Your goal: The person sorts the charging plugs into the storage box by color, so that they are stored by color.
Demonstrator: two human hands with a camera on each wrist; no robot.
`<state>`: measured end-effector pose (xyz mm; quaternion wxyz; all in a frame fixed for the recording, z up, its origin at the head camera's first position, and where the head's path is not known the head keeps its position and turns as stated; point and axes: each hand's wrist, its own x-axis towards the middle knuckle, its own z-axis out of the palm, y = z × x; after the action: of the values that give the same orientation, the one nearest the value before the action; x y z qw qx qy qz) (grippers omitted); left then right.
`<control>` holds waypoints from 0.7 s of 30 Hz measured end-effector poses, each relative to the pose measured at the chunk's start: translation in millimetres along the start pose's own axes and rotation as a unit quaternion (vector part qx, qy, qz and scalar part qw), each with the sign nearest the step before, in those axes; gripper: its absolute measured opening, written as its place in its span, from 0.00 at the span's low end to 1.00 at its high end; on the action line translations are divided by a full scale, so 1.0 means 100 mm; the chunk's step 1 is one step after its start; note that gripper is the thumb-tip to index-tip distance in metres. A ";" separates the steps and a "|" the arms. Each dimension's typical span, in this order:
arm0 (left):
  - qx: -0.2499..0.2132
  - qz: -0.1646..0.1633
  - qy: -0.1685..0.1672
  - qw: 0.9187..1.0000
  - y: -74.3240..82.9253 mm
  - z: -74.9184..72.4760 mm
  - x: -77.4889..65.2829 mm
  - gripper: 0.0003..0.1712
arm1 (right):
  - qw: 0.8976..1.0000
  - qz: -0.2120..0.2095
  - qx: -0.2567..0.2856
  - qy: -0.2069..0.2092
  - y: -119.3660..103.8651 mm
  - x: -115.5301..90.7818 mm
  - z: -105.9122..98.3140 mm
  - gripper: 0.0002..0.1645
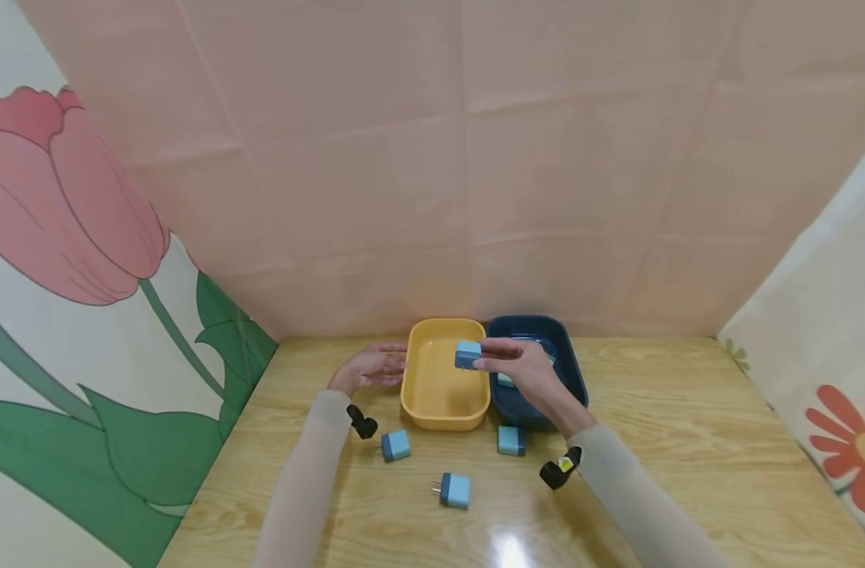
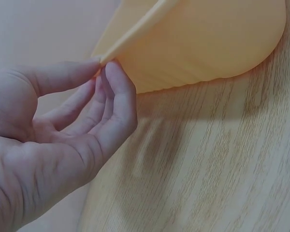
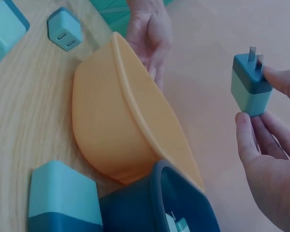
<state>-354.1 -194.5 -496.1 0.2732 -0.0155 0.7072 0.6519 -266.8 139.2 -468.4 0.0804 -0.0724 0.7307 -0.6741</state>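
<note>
My right hand (image 1: 525,367) holds a light-and-dark-blue plug charger (image 1: 468,354) between thumb and fingers, above the yellow bin (image 1: 444,422). In the right wrist view, the two metal prongs of this charger (image 3: 251,87) point up, near the thumb. At the bin's left side, my left hand (image 1: 372,368) pinches the rim with thumb and index finger, as the left wrist view shows. No charger shows inside the yellow bin. Beside it on the right stands a dark blue bin (image 1: 580,386), partly hidden by my right hand, with chargers (image 3: 179,224) inside.
Three more chargers lie on the wooden table (image 1: 660,442) in front of the bins: one at left (image 1: 395,446), one nearest me (image 1: 454,490), and one by the dark blue bin (image 1: 511,441). A pink cloth (image 1: 376,197) hangs right behind the bins.
</note>
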 end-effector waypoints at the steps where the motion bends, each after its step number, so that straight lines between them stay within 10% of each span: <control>1: -0.001 0.001 -0.001 1.000 0.00 -0.01 0.00 0.30 | 1.000 0.001 -0.001 0.001 -0.01 0.02 0.01 0.39; 21: 0.009 0.000 0.014 1.000 0.03 -0.03 -0.07 0.30 | 0.999 0.042 -0.025 0.023 0.02 0.50 0.15 0.38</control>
<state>-349.8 -199.0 -490.5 0.2634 -0.0219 0.7168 0.6453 -312.5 114.4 -472.9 0.0904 -0.0280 0.7516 -0.6528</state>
